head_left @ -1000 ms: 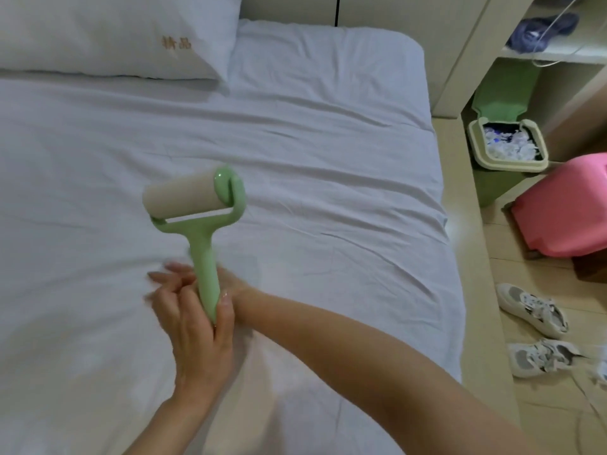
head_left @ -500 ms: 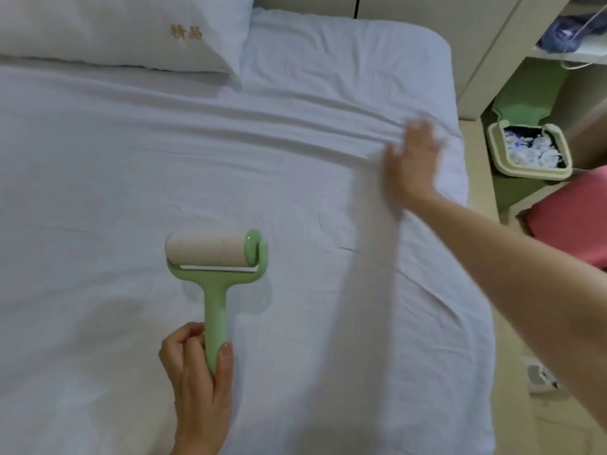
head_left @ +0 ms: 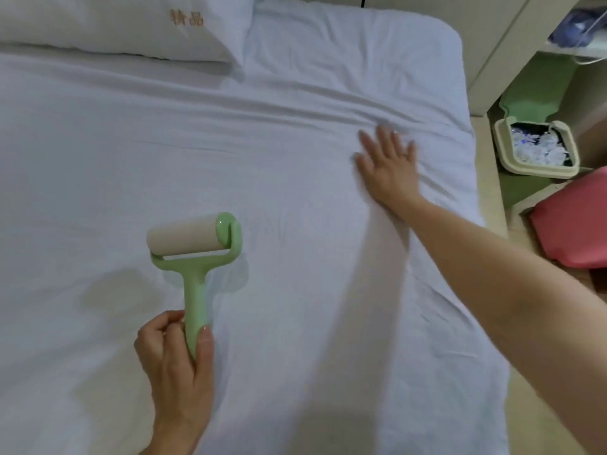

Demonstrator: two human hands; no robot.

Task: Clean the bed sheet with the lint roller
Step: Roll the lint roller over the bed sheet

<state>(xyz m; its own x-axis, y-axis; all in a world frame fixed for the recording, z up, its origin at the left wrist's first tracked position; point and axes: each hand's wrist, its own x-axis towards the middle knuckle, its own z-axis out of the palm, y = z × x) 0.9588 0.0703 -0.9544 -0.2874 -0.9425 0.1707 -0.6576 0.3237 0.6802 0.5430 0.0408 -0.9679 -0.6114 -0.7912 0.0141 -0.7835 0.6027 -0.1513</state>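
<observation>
**White bed, green roller, one flat palm**

Bedroom, seen from above: a white bed sheet (head_left: pixel 262 152) covers the mattress from edge to edge. It is creased in long folds that run across it below a white pillow (head_left: pixel 108 27) at the far left, which carries small gold stitched characters.

The lint roller (head_left: pixel 195 257) sits over the near-left part of the sheet. Its pale green handle points back toward the person and its cream roll lies crosswise at the far end. A soft shadow lies under the head. Whether the roll actually touches the cloth cannot be told.

The left hand (head_left: pixel 175 359) grasps the lower end of the handle, with the thumb along its right side and the fingers curled round the left.

The right hand (head_left: pixel 389 167) is well apart from the roller, out toward the right side of the bed. It is released and flat, palm down on the sheet with the fingers spread, and the fingertips are just short of a long ridge of bunched cloth. Its outline is a little blurred.

Beside the bed on the right stands a cream-rimmed bin (head_left: pixel 504 149) with its green lid up and crumpled white paper inside. Nearer to the person lies a pink container (head_left: pixel 578 231).
</observation>
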